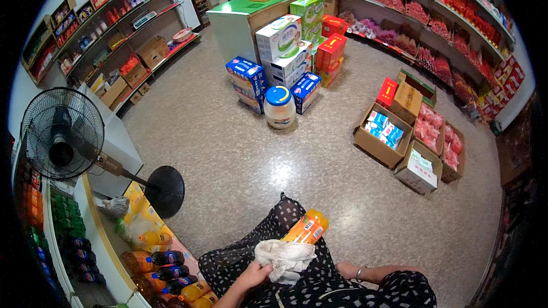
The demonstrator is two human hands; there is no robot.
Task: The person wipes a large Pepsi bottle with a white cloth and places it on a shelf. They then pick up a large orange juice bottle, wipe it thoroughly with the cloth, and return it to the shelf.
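Note:
My left hand (258,274) grips a crumpled, stained white cloth (284,261) above my lap. An orange drink bottle (307,227) lies slanted over my black patterned skirt (239,250), its base pointing up and away from me. The cloth covers the bottle's near end. To the right is my right hand (347,269), below a silver bracelet; folds of the skirt hide its fingers, so its grip does not show. Left of my lap, several drink bottles (170,258), dark and orange, lie on a low shelf (188,250).
A standing fan (62,134) rises at left, its round base (165,191) on the floor. Open cartons (381,147) of packets sit at right. Ahead, a big blue-lidded jar (280,109) and stacked boxes (280,38) stand by a green-topped counter (244,2). Stocked shelves (411,21) line the walls.

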